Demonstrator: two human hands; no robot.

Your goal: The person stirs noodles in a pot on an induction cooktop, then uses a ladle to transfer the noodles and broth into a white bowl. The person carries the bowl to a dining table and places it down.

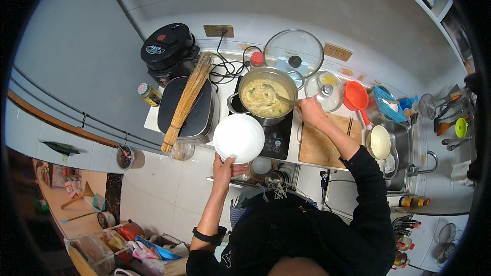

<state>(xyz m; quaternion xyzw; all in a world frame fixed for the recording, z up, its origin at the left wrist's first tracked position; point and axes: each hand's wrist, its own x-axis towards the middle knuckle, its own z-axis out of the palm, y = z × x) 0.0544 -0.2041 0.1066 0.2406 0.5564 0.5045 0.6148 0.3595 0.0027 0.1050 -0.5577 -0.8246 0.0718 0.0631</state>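
Note:
My left hand (225,171) grips the near rim of a white bowl (238,138), with nothing visible inside it. The bowl is held just in front of a steel two-handled pot (267,72), close to its near left side. Noodles in broth with bits of green (261,101) fill much of the pot, which stands on a black induction cooktop (278,142). In my right hand (311,112) is the handle of a ladle (287,101). Its head dips among the noodles.
Right of the cooktop lies a wooden cutting board (324,145) with chopsticks (349,125). Glass lids (325,91) and a red plastic ladle (356,96) are behind it, before the sink (402,149). On the left, a straw brush (188,101) rests across a dark-lidded appliance (170,99). An open drawer (295,176) holds dishes below.

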